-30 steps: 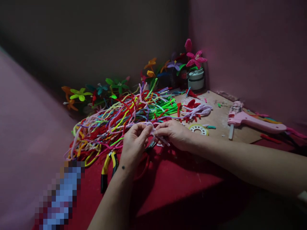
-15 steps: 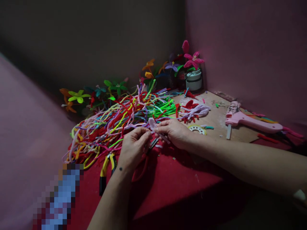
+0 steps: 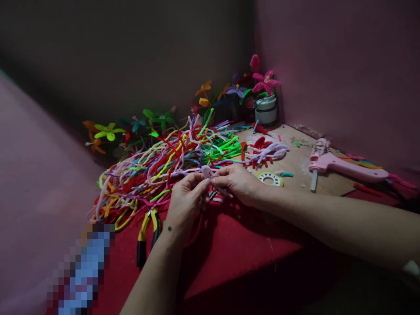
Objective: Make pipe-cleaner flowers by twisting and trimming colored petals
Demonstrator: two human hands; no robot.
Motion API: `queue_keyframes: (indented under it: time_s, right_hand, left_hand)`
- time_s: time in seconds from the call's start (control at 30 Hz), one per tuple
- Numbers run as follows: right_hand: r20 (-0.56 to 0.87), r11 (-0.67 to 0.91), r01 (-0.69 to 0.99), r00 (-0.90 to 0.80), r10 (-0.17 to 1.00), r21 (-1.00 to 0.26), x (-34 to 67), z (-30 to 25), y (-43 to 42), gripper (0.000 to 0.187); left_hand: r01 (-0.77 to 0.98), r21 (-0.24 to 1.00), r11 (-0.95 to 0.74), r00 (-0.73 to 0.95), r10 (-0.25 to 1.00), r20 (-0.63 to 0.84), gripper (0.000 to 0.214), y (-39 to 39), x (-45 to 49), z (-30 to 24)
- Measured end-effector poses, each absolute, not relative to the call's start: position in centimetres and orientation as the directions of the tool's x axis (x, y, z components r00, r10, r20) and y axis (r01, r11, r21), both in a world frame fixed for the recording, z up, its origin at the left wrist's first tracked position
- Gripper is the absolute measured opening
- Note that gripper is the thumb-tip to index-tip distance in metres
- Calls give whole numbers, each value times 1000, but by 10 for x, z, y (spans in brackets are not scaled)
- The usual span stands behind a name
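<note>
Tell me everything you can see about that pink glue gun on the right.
The glue gun looks like pink plastic, with a long handle pointing right and a head mottled with dark marks. A pale, translucent stick juts from the head toward the viewer. It appears to lie on its side, head over the brown board, with coloured fuzzy stems along the handle's far side. The right hand is apart from it.

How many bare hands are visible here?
2: the bare left hand and bare right hand, together pinching a pale lilac fuzzy strip beside the tangled multicoloured fuzzy stems.
</note>
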State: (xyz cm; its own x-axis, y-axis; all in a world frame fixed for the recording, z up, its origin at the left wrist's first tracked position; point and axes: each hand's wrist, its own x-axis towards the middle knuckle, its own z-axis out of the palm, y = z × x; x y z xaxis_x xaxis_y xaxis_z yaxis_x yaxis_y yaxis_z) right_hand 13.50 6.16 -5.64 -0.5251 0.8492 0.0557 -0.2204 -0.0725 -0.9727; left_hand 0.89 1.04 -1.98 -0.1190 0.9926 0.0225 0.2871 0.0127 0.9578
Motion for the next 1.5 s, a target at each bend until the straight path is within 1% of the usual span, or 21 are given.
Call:
queue_keyframes:
  time_s: [0.07,0.13,0.2,0.27,0.37,0.5,0.6,0.73,0.8,0.9,1.03,1.1,1.17,1.27,1.33,1.43,1.5]
  right_hand:
    - [43,-90,-223,-527,849,-971,135,-56,61,11]
    - [49,-77,-233,-491,870,-969,134,-56,61,8]
    - [76,-23,-218,-436,897,-976,134,-55,62,7]
    - [96,35,-160,-391,916,-987,134,-53,62,9]
    - [120,87,-107,-362,925,-990,134,-52,61,11]
    - [168,115,-164,-357,919,-980,135,-51,61,12]
    - [154,77,-212,-376,914,-974,136,-53,61,13]
    - [152,79,-196,-391,908,-977,136,-55,61,20]
    - [162,112,-151,-380,910,-982,136,-54,61,19]
    - [198,219,17,-363,910,-976,137,-49,59,12]
    - [284,401,261,-389,876,-878,139,-41,56,7]
    - [317,432,294,-367,875,-852,140,-39,55,8]
    - [315,411,225,-366,876,-883,140,-40,54,11]
    - [210,256,38,-466,860,-966,140,-43,54,16]
    - [165,168,-42,-521,838,-985,139,-45,55,17]
    - [180,160,-85,-524,832,-984,139,-45,55,15]
    - [166,160,-56,-522,837,-985,140,-43,54,15]
  left_hand:
    - [311,950,12,-162,986,40,16,10,10,-19]
    - [333,943,8,-183,982,56,16,10,10,-20]
    - [347,938,-7,-183,980,75,17,10,11,-21]
    - [362,932,-32,-183,977,105,17,10,12,-23]
    - [391,918,-67,-202,967,157,16,10,15,-25]
    - [434,893,-117,-201,954,223,14,7,20,-29]
    - [458,874,-164,-185,944,274,13,6,21,-34]
    - [461,872,-164,-200,938,282,11,7,19,-39]
    - [462,873,-157,-197,942,274,9,7,19,-41]
    - [460,873,-159,-174,949,264,7,7,18,-42]
    - [424,895,-141,-169,958,231,7,7,18,-41]
    - [375,919,-120,-167,967,194,10,8,17,-38]
    - [300,948,-103,-146,978,152,13,9,14,-34]
    - [222,971,-92,-96,989,116,16,10,9,-27]
    - [234,969,-81,-91,990,104,17,11,6,-23]
    - [262,963,-70,-131,986,107,18,11,4,-20]
    - [250,965,-80,-167,978,124,23,11,4,-20]
